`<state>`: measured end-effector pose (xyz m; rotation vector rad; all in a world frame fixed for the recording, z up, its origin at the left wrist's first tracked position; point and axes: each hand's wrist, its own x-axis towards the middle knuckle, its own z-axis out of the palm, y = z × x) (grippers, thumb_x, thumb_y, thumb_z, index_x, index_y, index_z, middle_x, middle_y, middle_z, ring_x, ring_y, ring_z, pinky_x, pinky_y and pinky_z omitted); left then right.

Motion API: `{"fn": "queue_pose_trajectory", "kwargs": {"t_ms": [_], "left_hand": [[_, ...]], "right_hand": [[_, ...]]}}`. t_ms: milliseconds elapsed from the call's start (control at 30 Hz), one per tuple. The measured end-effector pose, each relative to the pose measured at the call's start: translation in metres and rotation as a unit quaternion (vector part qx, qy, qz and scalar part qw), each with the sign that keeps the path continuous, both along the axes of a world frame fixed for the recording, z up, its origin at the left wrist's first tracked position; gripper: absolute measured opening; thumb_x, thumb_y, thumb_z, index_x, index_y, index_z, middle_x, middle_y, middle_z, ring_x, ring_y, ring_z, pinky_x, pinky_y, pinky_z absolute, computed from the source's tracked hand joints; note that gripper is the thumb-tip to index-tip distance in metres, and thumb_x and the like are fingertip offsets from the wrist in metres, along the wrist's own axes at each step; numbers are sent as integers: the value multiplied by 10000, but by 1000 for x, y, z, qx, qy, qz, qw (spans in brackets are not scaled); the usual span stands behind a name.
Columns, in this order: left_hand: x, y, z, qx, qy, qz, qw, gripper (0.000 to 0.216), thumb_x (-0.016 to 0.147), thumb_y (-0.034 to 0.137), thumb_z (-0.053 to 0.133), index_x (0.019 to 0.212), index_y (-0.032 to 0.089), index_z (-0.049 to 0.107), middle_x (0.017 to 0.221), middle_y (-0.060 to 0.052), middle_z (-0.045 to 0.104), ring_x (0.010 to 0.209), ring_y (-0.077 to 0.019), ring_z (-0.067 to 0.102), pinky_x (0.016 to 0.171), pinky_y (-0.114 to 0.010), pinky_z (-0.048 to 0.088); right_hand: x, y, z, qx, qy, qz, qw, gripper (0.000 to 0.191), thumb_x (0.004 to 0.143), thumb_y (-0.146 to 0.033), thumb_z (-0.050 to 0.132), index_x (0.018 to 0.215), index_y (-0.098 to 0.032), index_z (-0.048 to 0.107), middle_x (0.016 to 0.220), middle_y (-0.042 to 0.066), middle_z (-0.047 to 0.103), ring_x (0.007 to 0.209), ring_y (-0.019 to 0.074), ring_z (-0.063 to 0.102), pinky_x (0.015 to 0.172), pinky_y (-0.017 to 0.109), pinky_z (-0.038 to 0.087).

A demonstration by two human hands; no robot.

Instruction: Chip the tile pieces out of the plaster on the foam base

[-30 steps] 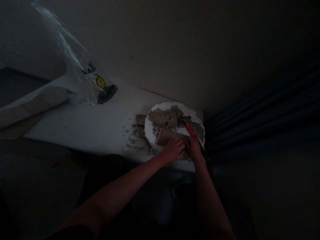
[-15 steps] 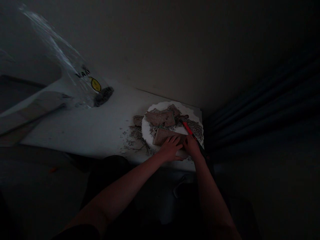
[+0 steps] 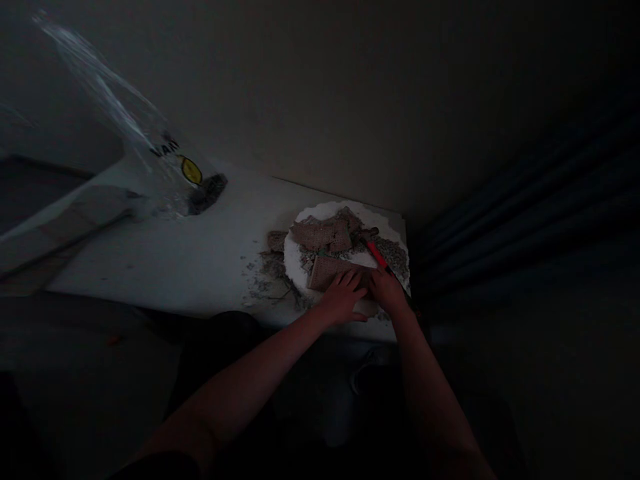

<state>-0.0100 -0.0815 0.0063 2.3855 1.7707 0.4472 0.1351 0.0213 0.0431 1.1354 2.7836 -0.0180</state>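
A brown, dotted-textured slab (image 3: 324, 270) lies at the near side of a white round mat with a scalloped edge (image 3: 294, 270). Across this slab rests my left hand (image 3: 345, 298), its fingers spread flat. My right hand (image 3: 387, 291) is at the slab's right end, fingers bent and closed against its edge; the fingertips are partly hidden. Just beyond the right hand, a hammer with a red handle (image 3: 379, 253) lies on the mat. Further back sit broken brown textured pieces (image 3: 323, 235) among grey crumbs (image 3: 393, 255).
The white table (image 3: 200, 260) runs off to the left, with more crumbs and scraps (image 3: 275, 273) beside the mat. A clear plastic bag with a yellow mark (image 3: 191, 170) stands at the back left. A wall (image 3: 310, 100) rises behind; dark folded curtain (image 3: 525, 200) hangs at right.
My right hand has shifted slightly right and down along the slab's end. My left hand stays spread on the slab, which has barely moved.
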Motion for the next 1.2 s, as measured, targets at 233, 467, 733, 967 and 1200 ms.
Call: {"fn": "queue_pose_trajectory", "kwargs": {"t_ms": [233, 467, 733, 967, 1200], "left_hand": [[-1, 0, -7, 15, 3, -3, 1000, 799, 722, 719, 606, 1349, 234, 502, 1580, -115, 292, 1470, -322, 172, 1180, -498, 154], [-2, -1, -5, 8, 4, -1, 1000, 820, 718, 713, 616, 1367, 230, 487, 1574, -127, 302, 1467, -324, 175, 1176, -501, 155], [-1, -1, -3, 11, 3, 1, 1000, 782, 731, 708, 604, 1339, 224, 514, 1568, -123, 312, 1462, -326, 184, 1180, -501, 151], [-2, -1, -1, -10, 5, -4, 1000, 812, 727, 694, 622, 1371, 217, 490, 1576, -131, 294, 1469, -331, 171, 1187, -499, 146], [0, 0, -3, -3, 7, -1, 1000, 825, 728, 696, 619, 1379, 212, 474, 1565, -137, 316, 1467, -328, 176, 1182, -502, 147]], "right_hand": [[0, 8, 7, -28, -23, 28, 999, 263, 968, -165, 406, 1115, -122, 621, 1181, 137, 606, 971, 186, 624, 814, 254, 449], [5, 7, 8, -17, 20, 18, 999, 234, 958, -200, 458, 1051, -138, 663, 1146, 141, 634, 996, 204, 610, 858, 280, 440], [-3, 2, 9, 6, -21, 9, 1000, 258, 964, -174, 418, 1078, -132, 646, 1166, 165, 616, 1009, 228, 619, 806, 291, 459], [1, 3, 12, -13, 9, -2, 1000, 242, 950, -214, 487, 1146, -144, 611, 1238, 149, 590, 999, 215, 629, 817, 287, 457], [-3, 0, 10, 14, -24, -18, 999, 242, 974, -207, 431, 1058, -149, 650, 1173, 153, 623, 963, 216, 642, 794, 296, 459]]}}
